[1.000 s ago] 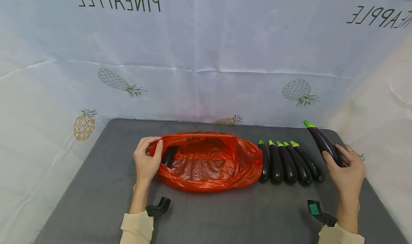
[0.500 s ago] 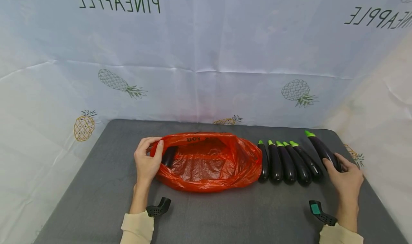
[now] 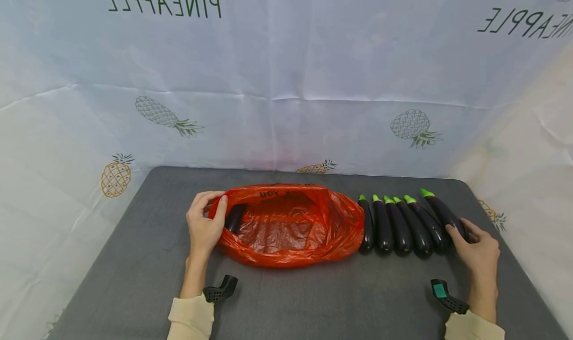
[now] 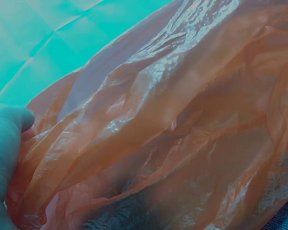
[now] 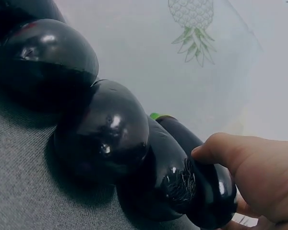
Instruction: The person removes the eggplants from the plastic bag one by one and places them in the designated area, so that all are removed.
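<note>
A red plastic bag (image 3: 286, 225) lies on the table with its mouth wide, and my left hand (image 3: 206, 223) pinches its left rim between thumb and fingers. Inside the bag's left end a dark eggplant (image 3: 235, 218) partly shows. In the left wrist view the thumb (image 4: 7, 143) lies against the crinkled plastic. At the right end of a row of eggplants (image 3: 403, 228), my right hand (image 3: 479, 250) grips the lower end of one eggplant (image 3: 443, 210) with a green stem. The right wrist view shows this eggplant (image 5: 213, 191) beside its neighbour, the thumb on its side.
The row of several eggplants lies just right of the bag, green ends pointing away. A grey table (image 3: 313, 300) extends in front. Behind it hangs a white cloth (image 3: 286, 81) printed with pineapples.
My right hand has lowered its eggplant and brought it slightly left, beside the end of the row. The left hand still holds the bag's rim in the same place.
</note>
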`<state>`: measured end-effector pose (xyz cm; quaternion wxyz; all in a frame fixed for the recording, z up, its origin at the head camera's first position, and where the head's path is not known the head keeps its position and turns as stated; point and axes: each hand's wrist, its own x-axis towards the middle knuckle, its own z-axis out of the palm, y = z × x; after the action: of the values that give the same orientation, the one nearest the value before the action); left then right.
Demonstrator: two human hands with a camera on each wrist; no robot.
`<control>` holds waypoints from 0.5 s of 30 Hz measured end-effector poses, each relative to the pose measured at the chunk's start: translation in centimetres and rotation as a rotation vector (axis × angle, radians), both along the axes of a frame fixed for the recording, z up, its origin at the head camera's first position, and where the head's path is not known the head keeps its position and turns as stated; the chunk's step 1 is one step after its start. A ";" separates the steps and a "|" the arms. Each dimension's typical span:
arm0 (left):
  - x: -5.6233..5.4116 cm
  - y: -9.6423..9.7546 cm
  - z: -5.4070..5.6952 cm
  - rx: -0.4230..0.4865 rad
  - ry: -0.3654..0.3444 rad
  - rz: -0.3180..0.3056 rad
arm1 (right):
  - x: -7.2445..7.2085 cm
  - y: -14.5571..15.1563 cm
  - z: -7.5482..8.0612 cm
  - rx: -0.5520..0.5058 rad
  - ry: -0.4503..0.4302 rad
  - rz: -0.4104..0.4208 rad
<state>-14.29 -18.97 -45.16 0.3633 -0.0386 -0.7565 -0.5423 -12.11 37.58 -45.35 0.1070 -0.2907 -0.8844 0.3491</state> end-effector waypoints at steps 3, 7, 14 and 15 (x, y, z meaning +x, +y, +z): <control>0.1 0.0 0.1 -0.002 0.005 -0.005 | 0.0 0.1 -0.1 -0.009 -0.014 0.011; 0.1 0.0 0.1 -0.006 0.003 0.001 | -0.1 0.0 -0.2 -0.048 -0.037 0.015; 0.1 0.0 0.2 -0.005 -0.012 0.004 | -0.3 -0.1 -0.4 -0.086 -0.051 -0.001; 0.1 0.0 0.2 -0.005 -0.013 0.003 | -0.3 -0.1 -0.4 -0.093 -0.050 -0.005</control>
<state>-14.18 -18.94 -45.00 0.3592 -0.0348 -0.7604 -0.5399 -12.42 37.44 -45.77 0.0722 -0.3060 -0.8688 0.3824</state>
